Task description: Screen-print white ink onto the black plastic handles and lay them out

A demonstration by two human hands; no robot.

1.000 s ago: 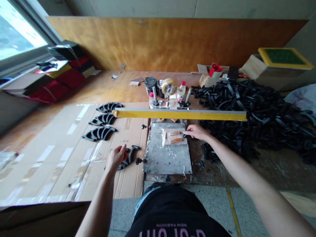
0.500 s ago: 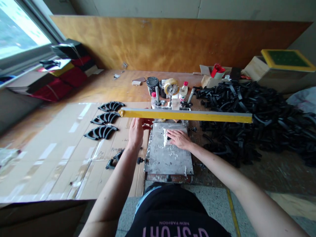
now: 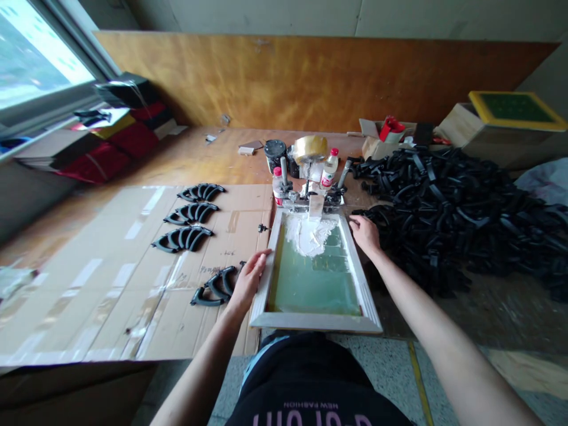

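A screen-printing frame (image 3: 262, 296) with pale metal sides lies lowered over the plate in front of me. Its green mesh (image 3: 310, 290) carries a thick patch of white ink (image 3: 308, 234) toward the far end. My left hand (image 3: 251, 275) is closed at the frame's left side, fingertips on the edge. Beyond the right edge, my right hand (image 3: 366, 235) has its fingers pinched beside the black parts; what they hold, if anything, is hidden. The metal clamp (image 3: 316, 204) stands at the frame's far end. The plate is covered.
Rows of black curved plastic parts (image 3: 183, 239) lie on cardboard (image 3: 110, 260) at left. A large pile of similar black parts (image 3: 444, 207) covers the right. Behind the clamp are a tape roll (image 3: 310, 148), bottles (image 3: 329, 168) and a black jar (image 3: 275, 155).
The raised frame has come down flat over the plate. My right hand has left the plate and moved right, beside the frame. My left hand has come nearer, along the frame's left side.
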